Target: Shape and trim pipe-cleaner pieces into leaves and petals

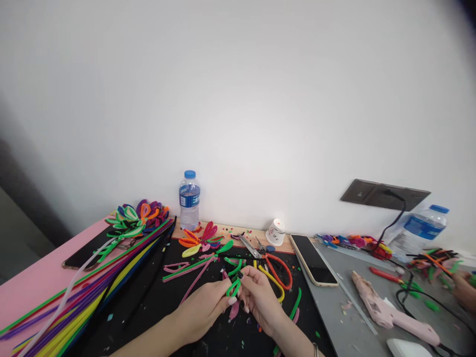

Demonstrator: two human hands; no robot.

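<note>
Both of my hands meet low in the middle of the head view, over a black mat (145, 297). My left hand (208, 302) pinches a looped green pipe cleaner (233, 287) between thumb and fingers. From the other side my right hand (260, 295) is closed on the same green loop, its fingertips partly hiding it. Just below the fingers a pink pipe cleaner piece (234, 311) shows; whether it joins the green one I cannot tell. Beyond my hands lie scissors (278, 267) with an orange handle, and green and pink pipe cleaner strips (189, 269).
Long coloured pipe cleaners (100, 282) spread along the left, near a pipe cleaner flower bunch (130, 218). Against the wall stand a water bottle (189, 198) and paper cup (275, 232). To the right are a phone (314, 260), a corded glue gun (394, 310) and another person's hand (464, 290).
</note>
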